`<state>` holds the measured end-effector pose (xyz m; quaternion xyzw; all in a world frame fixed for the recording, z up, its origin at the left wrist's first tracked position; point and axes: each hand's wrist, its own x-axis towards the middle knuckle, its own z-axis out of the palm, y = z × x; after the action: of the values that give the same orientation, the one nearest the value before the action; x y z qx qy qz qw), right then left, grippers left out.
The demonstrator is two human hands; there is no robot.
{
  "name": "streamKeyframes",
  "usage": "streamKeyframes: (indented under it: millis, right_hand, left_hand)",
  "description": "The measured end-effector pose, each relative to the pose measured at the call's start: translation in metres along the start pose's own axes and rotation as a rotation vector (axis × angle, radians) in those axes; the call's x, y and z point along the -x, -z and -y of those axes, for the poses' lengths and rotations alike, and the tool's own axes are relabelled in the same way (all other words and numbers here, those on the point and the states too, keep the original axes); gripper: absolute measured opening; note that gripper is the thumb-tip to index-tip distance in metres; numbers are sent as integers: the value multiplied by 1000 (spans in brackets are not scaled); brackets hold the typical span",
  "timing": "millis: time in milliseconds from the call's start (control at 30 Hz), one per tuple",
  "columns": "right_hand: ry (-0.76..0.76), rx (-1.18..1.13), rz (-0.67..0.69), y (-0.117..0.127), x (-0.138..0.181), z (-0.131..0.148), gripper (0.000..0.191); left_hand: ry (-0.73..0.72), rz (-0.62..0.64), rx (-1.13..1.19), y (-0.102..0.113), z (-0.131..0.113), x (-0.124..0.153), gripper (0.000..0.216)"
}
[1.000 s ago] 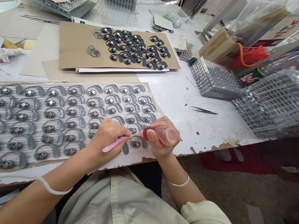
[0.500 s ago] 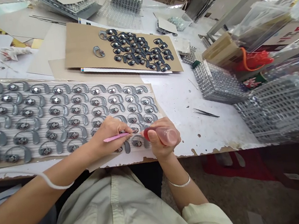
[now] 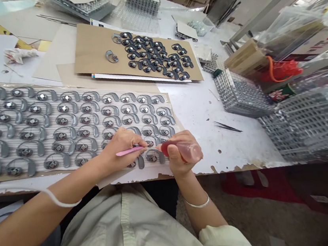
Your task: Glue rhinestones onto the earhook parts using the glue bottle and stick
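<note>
Because the left hand (image 3: pixel 126 141) covers them, some earpieces (image 3: pixel 151 156) are hidden; it pinches a pink tool (image 3: pixel 129 151). The right hand (image 3: pixel 177 163) wraps a reddish bottle (image 3: pixel 188 151), contents hard to make out, its tip near the tool's, between the hands. Both grips match the earlier frame.

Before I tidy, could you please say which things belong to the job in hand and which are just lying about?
Seemingly in the job:
pink tool, in left hand
reddish bottle, in right hand
grey earpieces

Seemingly lying about:
black tweezers to the right
crumpled tissue
dark flask
</note>
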<state>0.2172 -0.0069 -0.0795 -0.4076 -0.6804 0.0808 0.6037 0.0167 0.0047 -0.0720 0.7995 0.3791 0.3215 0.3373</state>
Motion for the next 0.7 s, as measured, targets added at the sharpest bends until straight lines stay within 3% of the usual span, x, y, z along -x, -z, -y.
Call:
streamKeyframes:
  millis: [700]
  right_hand:
    - [61, 20, 30, -7, -5, 7, 11]
  left_hand:
    - [35, 21, 15, 4, -4, -3, 10]
